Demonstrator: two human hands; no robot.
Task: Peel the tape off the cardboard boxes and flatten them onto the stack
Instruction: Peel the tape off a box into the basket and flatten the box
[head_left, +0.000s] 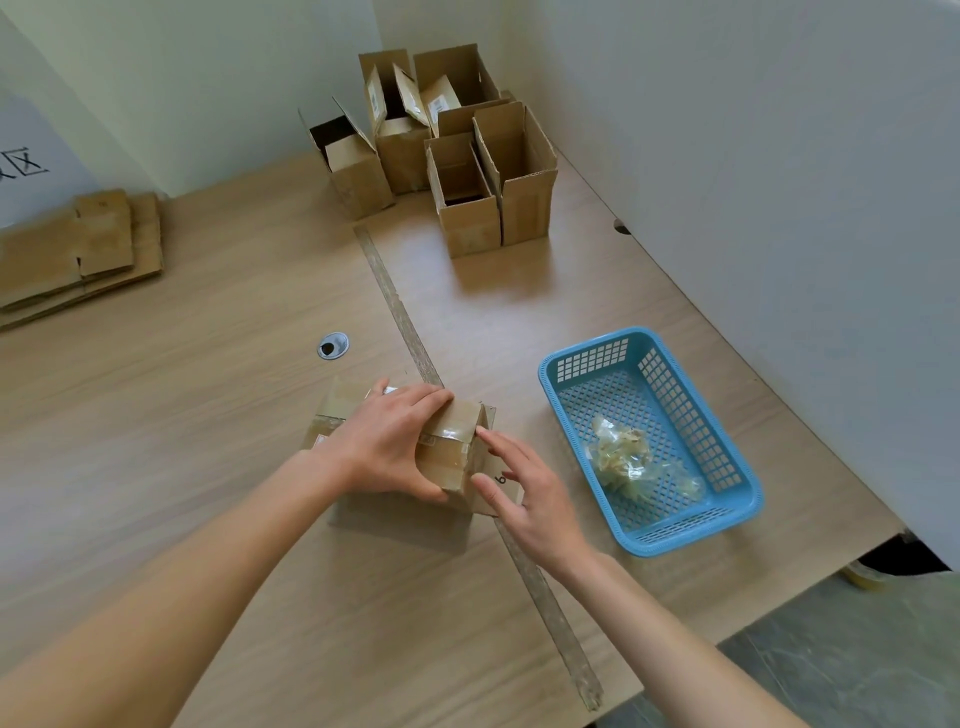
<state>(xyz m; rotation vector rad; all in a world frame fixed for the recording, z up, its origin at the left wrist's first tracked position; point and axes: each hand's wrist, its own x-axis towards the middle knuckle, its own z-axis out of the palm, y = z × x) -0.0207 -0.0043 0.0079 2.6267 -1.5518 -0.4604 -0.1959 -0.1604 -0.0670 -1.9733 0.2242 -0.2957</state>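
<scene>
A: Where is the box (452, 452)?

B: On the table (218, 426), near its middle, taped side up. Clear tape (448, 434) runs across its top.

A: And the hands?

B: The left hand (387, 444) lies over the top of the box, its grip clasped round it, fingers on the far edge and thumb on the near one. The right hand (524, 491) has a released grip, fingers straight, with a fingertip at the tape's right end.

A: What else?

B: A stack (78, 254) of flattened cardboard at the far left. Open boxes (447, 150) stand in the far corner. A blue basket (727, 467) sits right of the box, with crumpled tape scraps (626, 460) inside.
</scene>
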